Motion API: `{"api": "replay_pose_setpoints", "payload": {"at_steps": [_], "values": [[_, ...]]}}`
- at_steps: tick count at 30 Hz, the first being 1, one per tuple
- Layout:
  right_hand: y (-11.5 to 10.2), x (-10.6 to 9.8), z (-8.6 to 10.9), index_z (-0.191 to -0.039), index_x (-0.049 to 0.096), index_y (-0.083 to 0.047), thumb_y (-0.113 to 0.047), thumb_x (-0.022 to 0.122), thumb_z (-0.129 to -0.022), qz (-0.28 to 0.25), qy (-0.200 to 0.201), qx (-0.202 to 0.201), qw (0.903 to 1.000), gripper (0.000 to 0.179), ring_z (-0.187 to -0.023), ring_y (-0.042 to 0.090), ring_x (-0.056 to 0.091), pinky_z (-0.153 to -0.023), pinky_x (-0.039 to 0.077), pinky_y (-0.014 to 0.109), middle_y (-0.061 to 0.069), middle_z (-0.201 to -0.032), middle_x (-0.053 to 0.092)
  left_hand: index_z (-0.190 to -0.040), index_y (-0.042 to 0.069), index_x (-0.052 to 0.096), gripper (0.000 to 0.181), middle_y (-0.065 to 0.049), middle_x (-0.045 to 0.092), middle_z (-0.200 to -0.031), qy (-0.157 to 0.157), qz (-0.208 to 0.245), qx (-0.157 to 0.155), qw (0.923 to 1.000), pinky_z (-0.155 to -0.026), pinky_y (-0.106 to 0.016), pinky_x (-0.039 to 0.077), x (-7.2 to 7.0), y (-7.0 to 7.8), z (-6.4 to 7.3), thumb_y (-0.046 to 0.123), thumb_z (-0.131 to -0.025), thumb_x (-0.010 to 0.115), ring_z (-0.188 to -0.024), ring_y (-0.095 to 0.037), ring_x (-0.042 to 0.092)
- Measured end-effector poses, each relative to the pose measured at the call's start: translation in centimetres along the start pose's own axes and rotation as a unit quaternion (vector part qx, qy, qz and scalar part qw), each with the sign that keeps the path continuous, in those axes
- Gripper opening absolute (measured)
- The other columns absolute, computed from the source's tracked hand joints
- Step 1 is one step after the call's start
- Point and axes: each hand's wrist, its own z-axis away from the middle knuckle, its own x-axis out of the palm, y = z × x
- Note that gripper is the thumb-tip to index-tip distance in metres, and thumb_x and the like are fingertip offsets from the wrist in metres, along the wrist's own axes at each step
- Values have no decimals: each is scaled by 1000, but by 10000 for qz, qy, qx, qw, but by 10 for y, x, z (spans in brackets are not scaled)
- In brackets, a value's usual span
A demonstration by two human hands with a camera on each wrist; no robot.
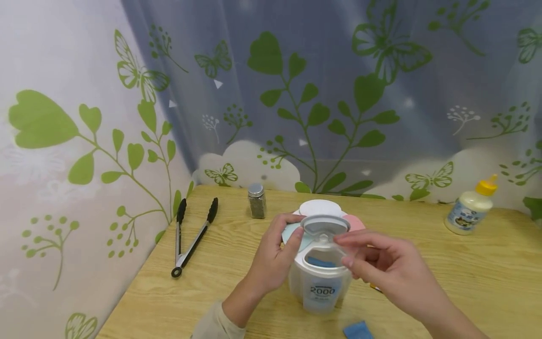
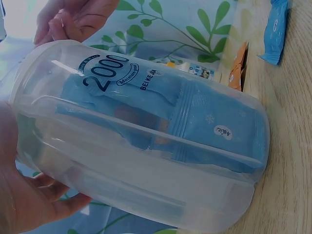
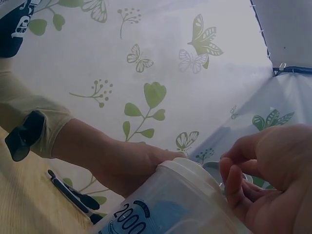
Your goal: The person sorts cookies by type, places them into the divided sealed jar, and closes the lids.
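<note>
A clear plastic storage container (image 1: 320, 294) with a white top and "2000" printed on its front stands on the table. Its front flap lid (image 1: 325, 225) is raised, and blue packets (image 2: 214, 126) show inside through the wall. My left hand (image 1: 275, 254) grips the container at its upper left side, thumb on the top. At the right of the opening is my right hand (image 1: 389, 268), its fingers loosely bent and fingertips right at the flap's hinge and rim. Other lids, white (image 1: 320, 207), pink (image 1: 354, 222) and pale green, surround the flap.
A blue packet (image 1: 358, 330) lies on the table in front of the container, and an orange packet (image 2: 238, 67) is beside it. Tongs (image 1: 190, 245) lie at the left. Behind stands a spice jar (image 1: 256, 201); a yellow-capped bottle (image 1: 470, 209) is at the far right.
</note>
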Motion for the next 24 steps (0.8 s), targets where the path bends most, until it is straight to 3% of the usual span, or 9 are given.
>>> {"api": "replay_pose_setpoints", "payload": {"at_steps": [8, 13, 15, 19, 24], "values": [[0, -10, 4, -128, 63, -7, -2, 62, -96, -357, -352, 795, 9956, 32, -67, 11, 57, -49, 45, 32, -3, -121, 70, -125, 12, 57, 24, -2, 59, -133, -9, -13, -13, 10000, -103, -38, 49, -1, 0, 0, 20, -103, 51, -128, -19, 55], [8, -18, 11, -129, 61, -6, 6, 59, -95, -749, -502, 663, 9937, 36, -57, 21, 44, -46, 40, 36, -5, -85, 65, -126, 13, 57, 25, -1, 58, -135, -53, -3, -101, 9999, -103, -39, 49, -2, 0, 1, 21, -103, 50, -130, -19, 54], [15, -23, 16, -129, 60, -5, 12, 57, -93, -903, -618, 426, 9931, 40, -58, 24, 42, -46, 39, 36, -6, -81, 62, -127, 13, 56, 26, -1, 57, -136, -65, 4, -106, 9999, -103, -39, 48, -2, 0, 1, 21, -103, 50, -130, -19, 53], [33, -31, 27, -130, 59, -3, 22, 54, -89, -1151, -1011, -35, 9882, 48, -62, 25, 44, -47, 39, 36, -3, -105, 68, -127, 12, 56, 26, -2, 57, -136, -92, 10, -112, 9999, -105, -41, 48, 0, 0, 0, 21, -104, 49, -132, -19, 52], [54, -34, 39, -132, 58, -4, 22, 54, -89, -1537, -1565, 26, 9756, 51, -61, 28, 43, -47, 41, 37, -2, -123, 66, -126, 12, 56, 26, -1, 58, -135, -98, -60, -92, 9999, -106, -43, 47, 0, -1, 0, 23, -104, 49, -132, -18, 52]]}}
